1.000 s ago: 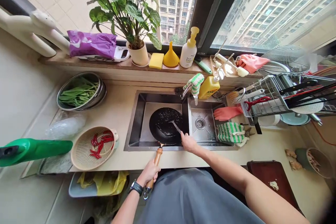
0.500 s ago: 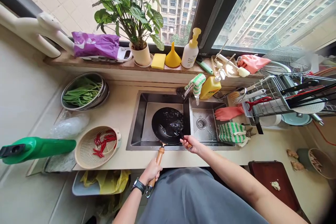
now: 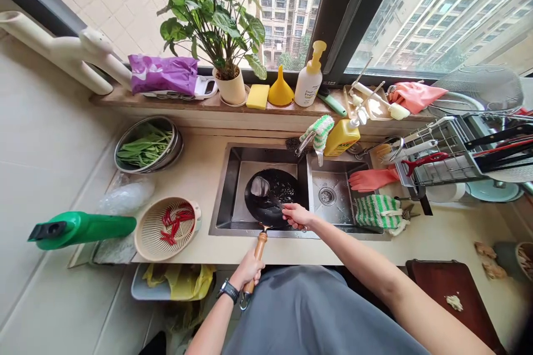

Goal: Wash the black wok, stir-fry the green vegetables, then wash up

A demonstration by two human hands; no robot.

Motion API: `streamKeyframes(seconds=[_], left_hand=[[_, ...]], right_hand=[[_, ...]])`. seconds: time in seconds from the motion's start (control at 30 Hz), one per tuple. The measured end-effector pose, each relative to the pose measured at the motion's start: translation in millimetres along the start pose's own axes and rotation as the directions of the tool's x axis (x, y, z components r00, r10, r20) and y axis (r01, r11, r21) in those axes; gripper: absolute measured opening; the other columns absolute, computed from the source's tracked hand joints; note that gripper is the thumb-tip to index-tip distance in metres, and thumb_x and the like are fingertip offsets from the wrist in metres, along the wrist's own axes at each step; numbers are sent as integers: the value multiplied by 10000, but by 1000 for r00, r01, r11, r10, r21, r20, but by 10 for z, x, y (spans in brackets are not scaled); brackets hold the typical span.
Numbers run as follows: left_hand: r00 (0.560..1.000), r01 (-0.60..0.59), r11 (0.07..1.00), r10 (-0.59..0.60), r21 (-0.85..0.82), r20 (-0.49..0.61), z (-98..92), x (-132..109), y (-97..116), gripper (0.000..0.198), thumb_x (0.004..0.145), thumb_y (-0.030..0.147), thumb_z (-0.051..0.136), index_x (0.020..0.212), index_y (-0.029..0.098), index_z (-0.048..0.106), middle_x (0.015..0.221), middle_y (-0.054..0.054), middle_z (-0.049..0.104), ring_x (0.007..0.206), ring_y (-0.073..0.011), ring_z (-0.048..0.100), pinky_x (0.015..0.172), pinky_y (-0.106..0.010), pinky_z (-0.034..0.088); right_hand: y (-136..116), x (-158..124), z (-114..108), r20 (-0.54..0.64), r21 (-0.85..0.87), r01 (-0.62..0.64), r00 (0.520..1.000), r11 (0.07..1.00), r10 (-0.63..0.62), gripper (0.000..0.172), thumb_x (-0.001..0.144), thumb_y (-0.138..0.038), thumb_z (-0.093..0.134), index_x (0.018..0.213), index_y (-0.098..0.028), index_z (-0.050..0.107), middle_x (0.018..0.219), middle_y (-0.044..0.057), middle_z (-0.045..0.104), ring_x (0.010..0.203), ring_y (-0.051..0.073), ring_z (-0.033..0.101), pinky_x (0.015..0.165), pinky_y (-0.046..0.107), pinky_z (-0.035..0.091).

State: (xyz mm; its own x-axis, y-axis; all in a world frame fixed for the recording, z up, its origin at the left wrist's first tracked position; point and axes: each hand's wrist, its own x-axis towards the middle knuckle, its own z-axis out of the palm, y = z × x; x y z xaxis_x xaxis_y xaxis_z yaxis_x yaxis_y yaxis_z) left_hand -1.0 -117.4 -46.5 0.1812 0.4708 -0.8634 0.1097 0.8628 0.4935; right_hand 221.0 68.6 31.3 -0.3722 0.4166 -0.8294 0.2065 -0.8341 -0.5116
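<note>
Since the round black metal pan (image 3: 272, 203) looks heavy and wet, the left hand (image 3: 249, 268) clenches its six-o'clock wooden handle (image 3: 260, 244); the right hand (image 3: 296, 215) pinches a metal spatula (image 3: 260, 186).

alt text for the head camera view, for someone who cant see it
A person stands at a kitchen sink, left hand gripping the wooden handle of a black pan in the left basin while the right hand holds a spatula inside it. A basket of red chillies and a bowl of greens sit on the counter beside the sink.
</note>
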Motion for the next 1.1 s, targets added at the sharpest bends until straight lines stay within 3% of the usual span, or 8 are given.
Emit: streamKeyframes(seconds=[0.1,0.2,0.33,0.5,0.6,0.77,1.1], left_hand=[[1000,8,1000,-8,-29,-2,20,-2,2,622,762,341,799,1276,169,494,443,173,417,339,-82,450,437,-174,341],[1000,18,998,-17,-62,12,26,-10,21,620,756,342,808,1269,180,502,461,173,422,345,-69,438,444,-168,338],[999,28,998,-27,-50,31,11,-32,58,582,771,309,791,1271,187,519,447,175,414,345,-70,435,458,-176,353],[1000,1,1000,-1,-9,13,14,-32,44,500,796,272,755,1230,170,530,414,166,407,335,-96,456,443,-180,342],[1000,-12,999,12,-30,1,38,-26,30,513,786,301,786,1211,177,527,425,170,402,331,-93,454,437,-175,326],[1000,0,997,0,-72,7,74,-61,59,496,752,282,763,1168,194,508,446,165,419,349,-88,443,432,-182,350],[997,-74,982,73,-174,-11,193,-40,-26,451,734,372,808,958,251,437,426,160,422,334,-80,416,412,-194,337]], right_hand=[[-15,-187,-43,110,-271,65,993,960,-36,118,999,-296,634,937,-212,579,675,-82,524,384,18,378,330,136,187],[23,-388,-146,129,-400,56,992,915,-4,91,969,-281,656,944,-208,608,702,-78,548,401,19,393,345,147,241],[188,-564,-367,93,-335,-31,993,942,66,88,969,-278,625,1026,-210,625,775,-64,580,416,15,400,340,148,263],[433,-585,-579,-64,-208,-129,991,970,118,257,988,-306,612,1224,-206,588,829,-35,633,416,33,461,310,157,241],[554,-558,-635,-158,-212,-89,986,973,56,327,1008,-303,585,1318,-201,557,836,-35,631,420,37,479,315,152,264],[649,-575,-647,-268,-435,16,952,900,-147,395,1040,-237,520,1433,-207,544,882,-24,614,405,34,475,310,164,293],[633,-666,-638,-308,-375,47,936,926,-172,435,1059,-211,441,1485,-179,516,848,-30,570,435,56,484,343,180,346]])
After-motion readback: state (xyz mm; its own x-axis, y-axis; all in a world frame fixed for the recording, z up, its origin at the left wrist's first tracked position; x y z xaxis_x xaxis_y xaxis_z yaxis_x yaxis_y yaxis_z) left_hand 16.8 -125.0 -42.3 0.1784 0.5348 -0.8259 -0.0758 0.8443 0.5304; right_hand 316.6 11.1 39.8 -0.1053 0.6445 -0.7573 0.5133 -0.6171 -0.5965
